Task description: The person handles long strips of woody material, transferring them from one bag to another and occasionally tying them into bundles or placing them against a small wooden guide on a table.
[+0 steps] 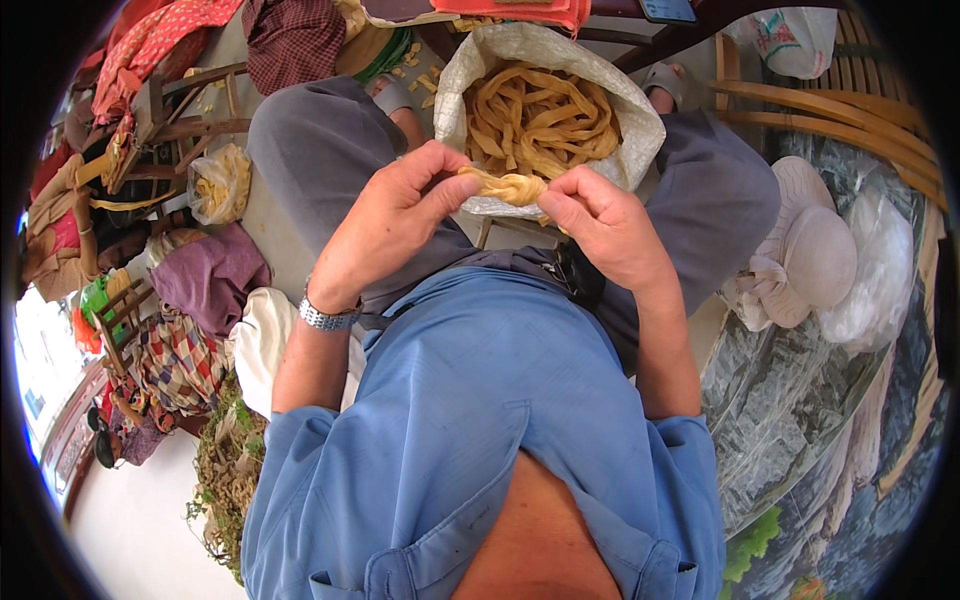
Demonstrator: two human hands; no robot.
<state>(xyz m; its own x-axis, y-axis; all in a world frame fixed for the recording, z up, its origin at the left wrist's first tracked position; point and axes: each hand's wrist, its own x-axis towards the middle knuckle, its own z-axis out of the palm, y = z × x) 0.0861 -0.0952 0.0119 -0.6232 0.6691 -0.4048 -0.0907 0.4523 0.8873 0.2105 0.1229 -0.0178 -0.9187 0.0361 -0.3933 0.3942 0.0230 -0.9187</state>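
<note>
Between my two hands is a twisted, knotted bundle of pale yellow-tan strips (510, 187), held over the near rim of a white woven sack. My left hand (415, 190) pinches its left end between thumb and fingers. At the right end, my right hand (592, 212) is closed on it in the same way. Inside the white woven sack (452, 95), which stands open between my knees, lies a heap of long, flat, tan strips (540, 110). What the strips are made of I cannot tell.
A clear plastic bag (222, 185) of yellowish pieces sits at the left near a wooden chair (160, 125). Other people are seated at the far left. A pale sun hat (815, 245) and clear plastic lie at the right. A phone (668, 10) rests on the table above.
</note>
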